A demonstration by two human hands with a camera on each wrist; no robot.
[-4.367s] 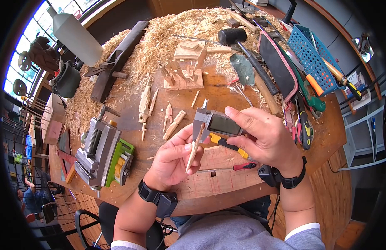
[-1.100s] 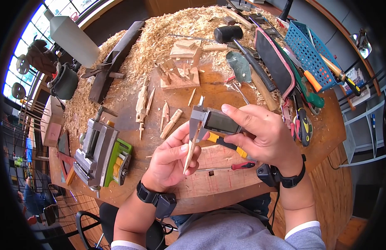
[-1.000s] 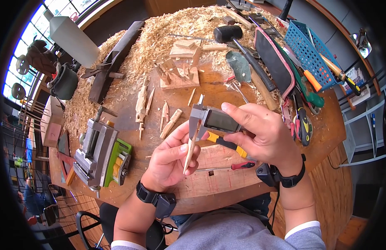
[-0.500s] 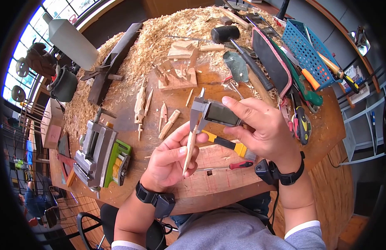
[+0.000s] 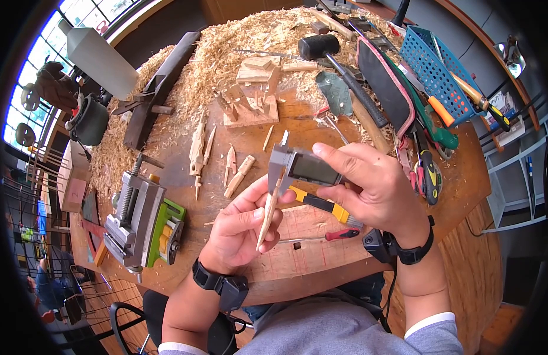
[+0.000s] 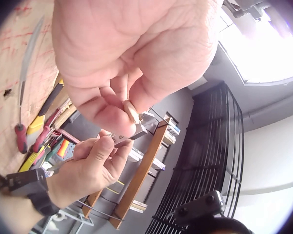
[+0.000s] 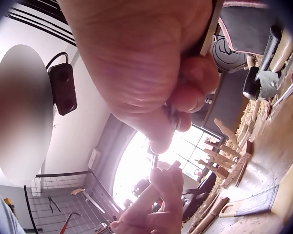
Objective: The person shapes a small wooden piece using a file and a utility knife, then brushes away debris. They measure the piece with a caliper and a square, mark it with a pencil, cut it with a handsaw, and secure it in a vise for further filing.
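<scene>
My left hand (image 5: 241,228) pinches a slim, pointed piece of carved wood (image 5: 265,223) between thumb and fingers, its tip slanting down. In my right hand (image 5: 377,189) is a digital caliper (image 5: 312,168), held by its body with thumb and fingers. The caliper's metal jaws stand at the upper end of the wood piece. Seen from the left wrist, the wood's end (image 6: 131,111) shows between the fingertips, with the right hand (image 6: 95,165) beyond. The right wrist view shows the right hand (image 7: 141,63) close up, largely hiding the caliper.
Below the hands lie a red-lined board (image 5: 321,248), a yellow-and-black brush (image 5: 321,204) and a red-handled tool (image 5: 342,234). A vise (image 5: 138,219) stands left. Carved wood pieces (image 5: 239,176), a black mallet (image 5: 319,47), shavings (image 5: 238,35) and a blue basket (image 5: 436,74) lie farther back.
Both hands keep their holds on the wood piece and the caliper, which stay together. The head view has shifted slightly, and more of the brush shows beneath the right hand than at first.
</scene>
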